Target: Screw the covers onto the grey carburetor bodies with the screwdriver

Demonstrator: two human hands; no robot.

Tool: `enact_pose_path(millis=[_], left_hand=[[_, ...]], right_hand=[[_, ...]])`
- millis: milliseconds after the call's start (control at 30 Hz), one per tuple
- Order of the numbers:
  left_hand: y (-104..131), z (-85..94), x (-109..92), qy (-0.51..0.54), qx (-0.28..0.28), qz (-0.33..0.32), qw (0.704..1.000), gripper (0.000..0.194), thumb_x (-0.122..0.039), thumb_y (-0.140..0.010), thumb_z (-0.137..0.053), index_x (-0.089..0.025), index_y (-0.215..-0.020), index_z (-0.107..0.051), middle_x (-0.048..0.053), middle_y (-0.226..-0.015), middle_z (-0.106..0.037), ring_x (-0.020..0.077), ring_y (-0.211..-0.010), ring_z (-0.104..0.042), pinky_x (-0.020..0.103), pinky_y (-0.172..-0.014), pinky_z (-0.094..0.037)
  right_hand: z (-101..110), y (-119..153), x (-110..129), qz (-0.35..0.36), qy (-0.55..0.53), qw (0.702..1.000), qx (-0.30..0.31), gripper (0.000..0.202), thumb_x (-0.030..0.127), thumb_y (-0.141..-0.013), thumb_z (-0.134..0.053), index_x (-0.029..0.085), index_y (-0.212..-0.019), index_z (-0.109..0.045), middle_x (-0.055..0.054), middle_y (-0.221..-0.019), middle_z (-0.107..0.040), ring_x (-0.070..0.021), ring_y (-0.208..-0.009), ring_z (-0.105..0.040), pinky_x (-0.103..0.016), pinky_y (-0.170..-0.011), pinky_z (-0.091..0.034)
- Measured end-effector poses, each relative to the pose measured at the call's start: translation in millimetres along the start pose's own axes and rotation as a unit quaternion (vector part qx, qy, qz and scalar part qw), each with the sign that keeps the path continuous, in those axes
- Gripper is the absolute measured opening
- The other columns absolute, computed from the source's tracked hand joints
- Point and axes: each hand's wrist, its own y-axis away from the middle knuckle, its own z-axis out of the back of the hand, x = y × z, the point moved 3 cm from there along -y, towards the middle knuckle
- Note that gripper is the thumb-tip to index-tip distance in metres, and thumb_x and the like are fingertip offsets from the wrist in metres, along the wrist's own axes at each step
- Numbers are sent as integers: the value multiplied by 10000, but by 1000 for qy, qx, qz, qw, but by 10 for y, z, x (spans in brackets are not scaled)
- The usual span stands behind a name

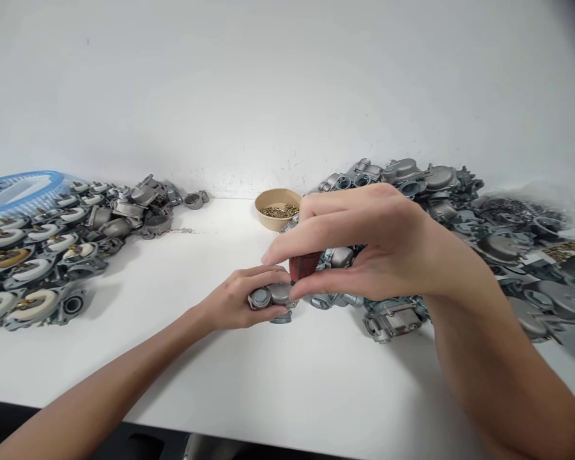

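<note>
Near the middle of the white table (191, 367), my left hand (242, 297) is wrapped round a grey metal carburetor (280, 294). Above it my right hand (364, 239) grips a red screwdriver handle (304, 265) between thumb and fingers. The handle stands roughly upright over the right side of the carburetor; its shaft and tip are hidden. Just behind the hands is a tan bowl (263, 218) holding small brass-coloured screws.
Rows of metal parts with white rings (33, 271) fill the left, beside a blue-rimmed basket (52, 181). More grey carburetors (441, 177) are heaped at the right, near a clear bag of small parts (522, 211). A wall rises behind the table.
</note>
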Motion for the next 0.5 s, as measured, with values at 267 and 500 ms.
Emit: enact_pose_path(millis=[267,500], left_hand=[[41,-38,15,-36,-35,41,998,382,-308,-889,-770,-191,-1241,-682,105,-1080,-764,216,-854,-746,322,-779,-627],[70,-51,45,-78,-92,61,991,441,-293,-882,-785,-225,-1298,-656,87,-1136,-754,198,-891,-752,303,-837,-627]], right_hand=[[-2,-30,16,-31,56,998,-6,128,221,-948,-732,177,-1063,-698,10,-825,-714,-107,-736,-654,-248,-719,-506],[8,-20,-59,-57,78,995,-19,169,172,-932,-724,197,-1090,-673,1,-878,-713,-131,-781,-649,-277,-739,-512]])
